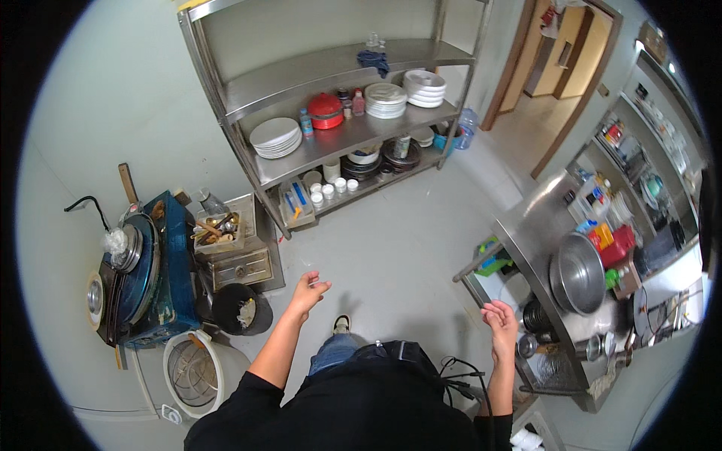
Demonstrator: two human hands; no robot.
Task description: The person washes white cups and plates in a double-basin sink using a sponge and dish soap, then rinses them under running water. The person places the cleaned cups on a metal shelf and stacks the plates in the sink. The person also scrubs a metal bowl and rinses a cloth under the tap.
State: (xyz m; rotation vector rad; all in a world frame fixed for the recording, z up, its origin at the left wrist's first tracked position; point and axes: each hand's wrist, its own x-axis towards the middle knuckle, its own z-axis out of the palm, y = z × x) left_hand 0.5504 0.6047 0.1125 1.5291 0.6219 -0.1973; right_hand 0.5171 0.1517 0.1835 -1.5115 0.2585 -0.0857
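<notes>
Both my hands are held out over the grey floor, and neither holds anything. My left hand (309,292) has its fingers loosely curled and apart, to the right of a black waste bin (242,310). My right hand (498,324) has bent fingers, near the corner of a stainless steel table (524,259) that carries a large metal bowl (577,273). Ahead stands a steel shelf rack (350,147) with stacked white plates (276,135), a red lidded pot (325,111) and small white cups (340,184) on its lower levels.
At the left, a blue crate (179,270) stands beside a tub of utensils (220,228) and a white round fan (194,372). A doorway (558,84) opens at the back right, near a large water bottle (467,128). Black cables (465,375) hang by my right forearm.
</notes>
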